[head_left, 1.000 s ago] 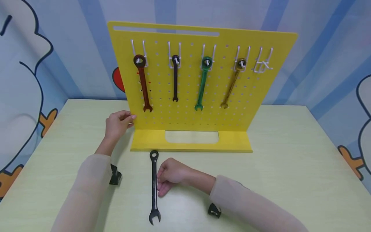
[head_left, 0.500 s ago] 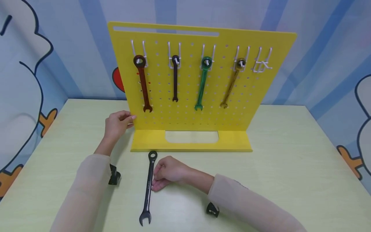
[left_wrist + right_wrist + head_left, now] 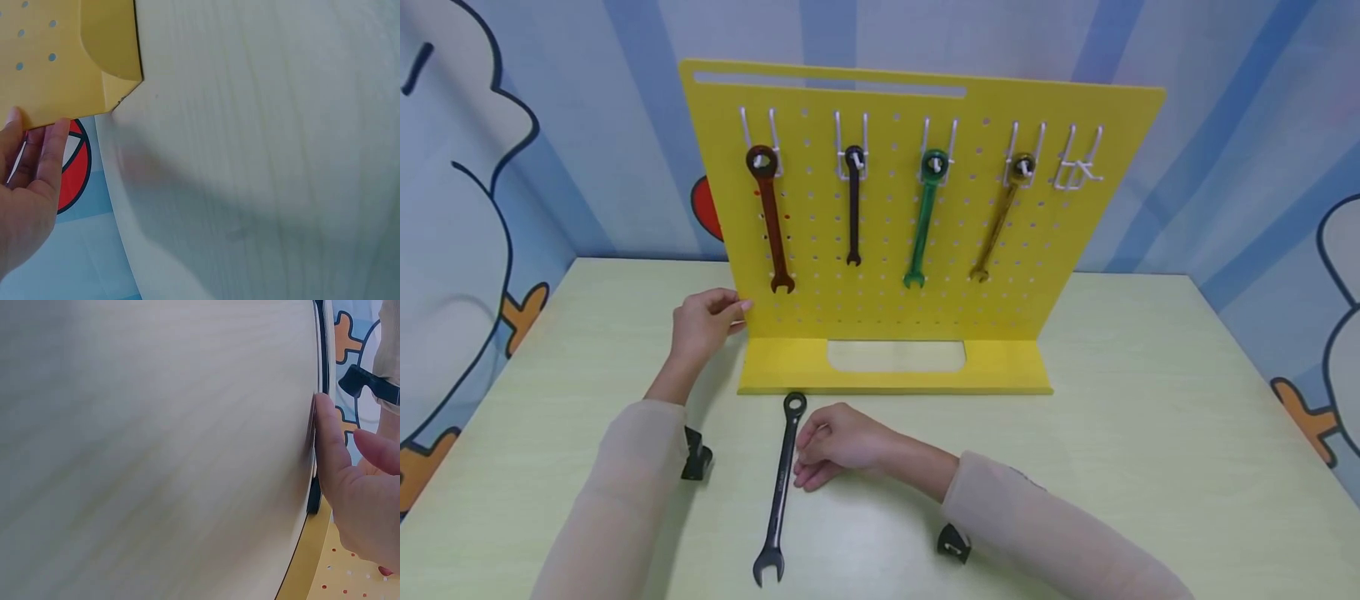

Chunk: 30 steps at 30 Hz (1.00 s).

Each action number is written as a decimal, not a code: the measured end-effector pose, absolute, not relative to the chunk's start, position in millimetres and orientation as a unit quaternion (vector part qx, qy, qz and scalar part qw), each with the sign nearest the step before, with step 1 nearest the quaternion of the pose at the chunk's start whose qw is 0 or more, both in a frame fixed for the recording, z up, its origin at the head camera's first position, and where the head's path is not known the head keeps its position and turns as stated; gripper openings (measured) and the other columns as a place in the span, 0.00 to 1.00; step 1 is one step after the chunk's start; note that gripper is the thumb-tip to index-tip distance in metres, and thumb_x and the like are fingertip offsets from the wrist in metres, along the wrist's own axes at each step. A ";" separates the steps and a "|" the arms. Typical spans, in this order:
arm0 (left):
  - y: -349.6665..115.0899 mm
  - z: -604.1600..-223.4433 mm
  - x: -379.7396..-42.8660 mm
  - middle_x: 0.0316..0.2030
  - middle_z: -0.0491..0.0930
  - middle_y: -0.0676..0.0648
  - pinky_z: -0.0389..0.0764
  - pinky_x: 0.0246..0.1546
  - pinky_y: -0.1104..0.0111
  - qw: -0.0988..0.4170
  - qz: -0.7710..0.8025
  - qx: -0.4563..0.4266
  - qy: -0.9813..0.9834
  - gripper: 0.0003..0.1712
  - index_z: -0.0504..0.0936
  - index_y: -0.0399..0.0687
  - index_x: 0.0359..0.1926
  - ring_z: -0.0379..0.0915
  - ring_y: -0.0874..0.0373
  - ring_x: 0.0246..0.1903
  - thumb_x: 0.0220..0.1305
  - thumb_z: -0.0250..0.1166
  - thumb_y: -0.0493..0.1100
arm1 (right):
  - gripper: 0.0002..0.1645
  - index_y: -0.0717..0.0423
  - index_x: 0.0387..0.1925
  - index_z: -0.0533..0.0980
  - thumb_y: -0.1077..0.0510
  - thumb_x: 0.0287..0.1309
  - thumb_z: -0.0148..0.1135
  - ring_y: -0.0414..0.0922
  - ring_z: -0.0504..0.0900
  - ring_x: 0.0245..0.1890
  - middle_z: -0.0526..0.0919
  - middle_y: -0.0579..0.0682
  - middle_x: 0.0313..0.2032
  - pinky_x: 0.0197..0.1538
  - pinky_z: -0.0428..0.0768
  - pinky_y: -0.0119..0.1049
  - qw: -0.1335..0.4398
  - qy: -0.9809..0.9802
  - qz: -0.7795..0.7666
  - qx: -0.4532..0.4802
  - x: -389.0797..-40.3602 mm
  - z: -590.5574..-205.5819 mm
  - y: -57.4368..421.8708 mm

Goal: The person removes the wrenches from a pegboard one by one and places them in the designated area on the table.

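Note:
A dark, shiny combination wrench [image 3: 782, 479] lies on the table, ring end close to the board's base and open jaw toward me, slightly slanted. My right hand [image 3: 842, 440] rests just right of its shaft, fingers loosely bent, nothing between them. In the right wrist view, the fingers [image 3: 331, 434] are beside the wrench's dark edge [image 3: 314, 497]. At the lower left side edge of the yellow pegboard [image 3: 880, 283], my left hand [image 3: 703, 325] pinches the panel, thumb in front and fingers behind. The left wrist view shows this hand [image 3: 31, 181] at the pegboard's edge [image 3: 75, 103].
On hooks hang a red-brown wrench [image 3: 772, 225], a small dark wrench [image 3: 853, 208], a green wrench [image 3: 925, 221] and a gold wrench [image 3: 997, 225]. A bare hook [image 3: 1079, 167] is at far right. The pale table [image 3: 1135, 433] ends at a blue patterned backdrop [image 3: 1210, 167].
The loose wrench has shifted left, its jaw end swinging farther than its ring end. My right hand has moved slightly left with it; the left hand stays on the pegboard edge.

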<state>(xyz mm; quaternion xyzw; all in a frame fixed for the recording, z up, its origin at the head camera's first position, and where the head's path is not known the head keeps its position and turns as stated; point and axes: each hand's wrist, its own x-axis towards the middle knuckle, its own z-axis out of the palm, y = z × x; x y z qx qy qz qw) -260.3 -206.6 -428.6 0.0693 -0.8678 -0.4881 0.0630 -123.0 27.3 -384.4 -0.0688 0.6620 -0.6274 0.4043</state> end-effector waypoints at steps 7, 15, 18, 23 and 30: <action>-188.4 -384.6 -230.2 0.41 0.78 0.39 0.81 0.31 0.75 0.031 -0.516 0.089 -0.852 0.19 0.78 0.36 0.44 0.78 0.53 0.37 0.59 0.61 0.48 | 0.07 0.73 0.38 0.69 0.74 0.56 0.52 0.50 0.81 0.24 0.80 0.65 0.29 0.32 0.84 0.43 0.403 0.674 -0.613 -0.086 -128.2 -382.6 39.5; -210.5 -435.8 -264.5 0.39 0.79 0.43 0.82 0.31 0.73 0.061 -0.490 0.064 -0.867 0.23 0.79 0.41 0.43 0.78 0.54 0.36 0.56 0.60 0.56 | 0.07 0.72 0.39 0.69 0.71 0.58 0.53 0.51 0.81 0.27 0.80 0.65 0.31 0.35 0.83 0.44 0.392 0.694 -0.596 -0.100 -138.9 -378.3 60.4; -211.1 -442.5 -268.5 0.38 0.79 0.45 0.82 0.31 0.72 0.070 -0.486 0.069 -0.868 0.21 0.79 0.44 0.42 0.78 0.54 0.35 0.56 0.61 0.56 | 0.08 0.72 0.40 0.69 0.71 0.58 0.53 0.53 0.82 0.28 0.81 0.65 0.32 0.35 0.83 0.45 0.386 0.700 -0.592 -0.104 -144.2 -376.3 68.5; -211.3 -444.7 -269.7 0.38 0.79 0.47 0.82 0.31 0.71 0.068 -0.481 0.073 -0.871 0.21 0.79 0.46 0.42 0.78 0.55 0.36 0.55 0.60 0.57 | 0.10 0.73 0.42 0.69 0.71 0.57 0.54 0.54 0.82 0.30 0.80 0.66 0.33 0.37 0.83 0.46 0.371 0.705 -0.596 -0.101 -152.2 -370.1 80.9; -210.8 -443.5 -269.8 0.39 0.79 0.46 0.82 0.32 0.71 0.065 -0.477 0.074 -0.873 0.24 0.79 0.45 0.43 0.78 0.55 0.37 0.54 0.59 0.59 | 0.11 0.75 0.42 0.68 0.71 0.58 0.54 0.59 0.81 0.34 0.79 0.69 0.36 0.39 0.82 0.49 0.347 0.712 -0.602 -0.101 -161.5 -360.3 98.0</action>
